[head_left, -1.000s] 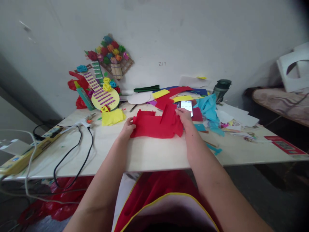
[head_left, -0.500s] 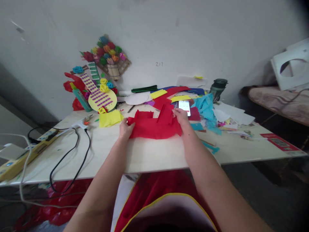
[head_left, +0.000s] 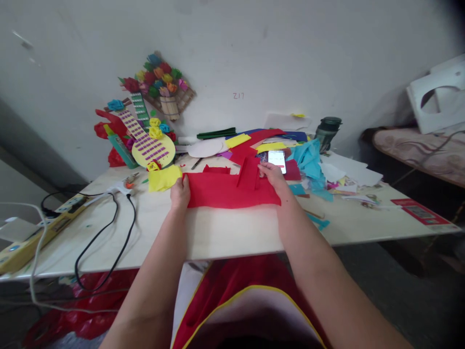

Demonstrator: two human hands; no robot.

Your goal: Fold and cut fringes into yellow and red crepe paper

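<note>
A wide strip of red crepe paper [head_left: 221,191] stretches between my two hands above the front of the table. My left hand [head_left: 180,192] grips its left end with fingers closed. At the right end, my right hand [head_left: 271,173] pinches the strip together with a folded red piece [head_left: 249,173] that stands over it. Another small red piece [head_left: 217,170] shows behind the strip's upper edge. A folded yellow paper [head_left: 163,178] lies just left of my left hand, and a lit phone [head_left: 277,161] lies just behind my right hand.
On the left are a yellow power strip [head_left: 43,232], black cables, a glue bottle [head_left: 122,149] and a paper guitar [head_left: 154,150]. Coloured paper [head_left: 254,143] lies at the back. A dark bottle [head_left: 327,133], crumpled blue paper [head_left: 308,162] and white scraps [head_left: 358,169] occupy the right.
My left hand has moved left and pulled the red strip wider and flatter. My right hand stays nearly in place, holding its end.
</note>
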